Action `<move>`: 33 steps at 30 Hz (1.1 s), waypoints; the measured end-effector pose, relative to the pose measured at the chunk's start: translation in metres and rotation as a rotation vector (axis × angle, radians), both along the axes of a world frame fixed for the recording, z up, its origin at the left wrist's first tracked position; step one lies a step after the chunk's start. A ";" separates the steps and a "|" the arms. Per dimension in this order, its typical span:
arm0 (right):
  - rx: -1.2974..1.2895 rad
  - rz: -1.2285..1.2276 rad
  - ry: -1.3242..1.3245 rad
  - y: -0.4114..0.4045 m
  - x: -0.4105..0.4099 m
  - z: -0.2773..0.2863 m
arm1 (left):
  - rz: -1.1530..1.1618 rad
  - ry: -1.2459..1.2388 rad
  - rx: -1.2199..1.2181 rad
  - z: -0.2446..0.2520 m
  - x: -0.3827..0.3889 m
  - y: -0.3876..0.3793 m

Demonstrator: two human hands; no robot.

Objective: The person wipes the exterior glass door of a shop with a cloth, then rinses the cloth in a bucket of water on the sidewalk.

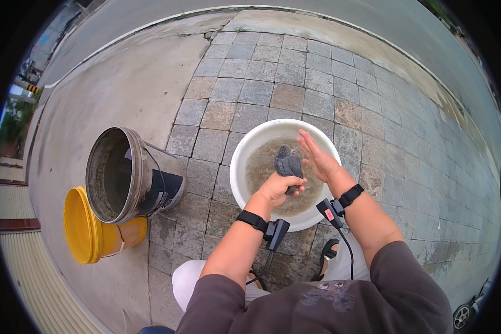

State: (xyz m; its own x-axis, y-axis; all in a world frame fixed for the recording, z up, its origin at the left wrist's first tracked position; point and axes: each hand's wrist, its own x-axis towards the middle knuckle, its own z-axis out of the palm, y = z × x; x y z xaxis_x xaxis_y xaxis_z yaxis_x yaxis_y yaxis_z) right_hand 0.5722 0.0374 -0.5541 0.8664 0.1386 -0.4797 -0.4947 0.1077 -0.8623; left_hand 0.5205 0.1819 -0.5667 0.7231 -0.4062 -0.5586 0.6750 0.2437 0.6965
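In front of me stands a round white basin (239, 167) with murky brownish water (261, 163) in it. My left hand (280, 187) grips a wet dark grey cloth item (289, 163), possibly a sock, above the water. The item is folded over, and its lower end shows below my thumb. To its right, my right hand (318, 160) is raised over the basin with the fingers extended and nothing in its grasp. Whether its fingertips touch the cloth is hard to tell.
Left of the basin is a grimy bucket (158, 167) holding dark water, with a yellow bucket (123, 238) beside it. Stone paving (254, 100) meets a concrete slab (121, 92). Cables (348, 246) hang from devices strapped to both wrists. A road (317, 18) runs beyond.
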 end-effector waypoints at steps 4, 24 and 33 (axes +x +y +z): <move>0.314 0.519 0.019 0.021 -0.007 0.035 | -0.146 0.249 -0.550 0.015 0.000 0.012; 0.142 0.188 -0.005 0.040 -0.017 0.032 | 0.117 -0.444 0.635 0.010 -0.008 -0.027; 0.114 0.020 0.085 0.044 -0.038 -0.018 | -0.122 -0.399 0.985 -0.008 -0.034 -0.025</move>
